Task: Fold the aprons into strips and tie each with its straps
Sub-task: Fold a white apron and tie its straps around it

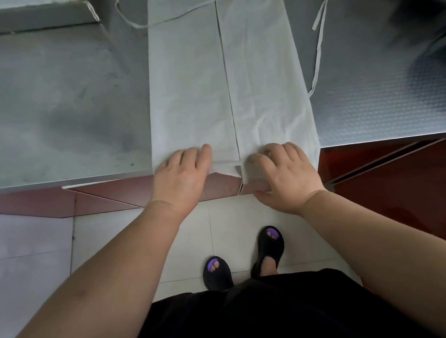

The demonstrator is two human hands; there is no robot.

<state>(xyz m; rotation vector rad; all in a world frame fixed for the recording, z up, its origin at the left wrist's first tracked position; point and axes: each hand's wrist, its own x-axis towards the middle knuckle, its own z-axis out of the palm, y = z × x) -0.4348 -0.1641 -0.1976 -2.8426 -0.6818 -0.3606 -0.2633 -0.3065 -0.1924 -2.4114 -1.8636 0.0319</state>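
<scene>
Where the white apron (187, 89) lies lengthwise on our steel table (56, 104), both side flaps are folded in and meet along a centre line, and the near hem hangs just over the table's edge. Our left hand (182, 173) rests flat on the left flap, fingers straight. Our right hand (283, 173) — slightly blurred — curls its fingers over the right flap's hem, thumb underneath. One strap (320, 32) trails across the table on the right.
</scene>
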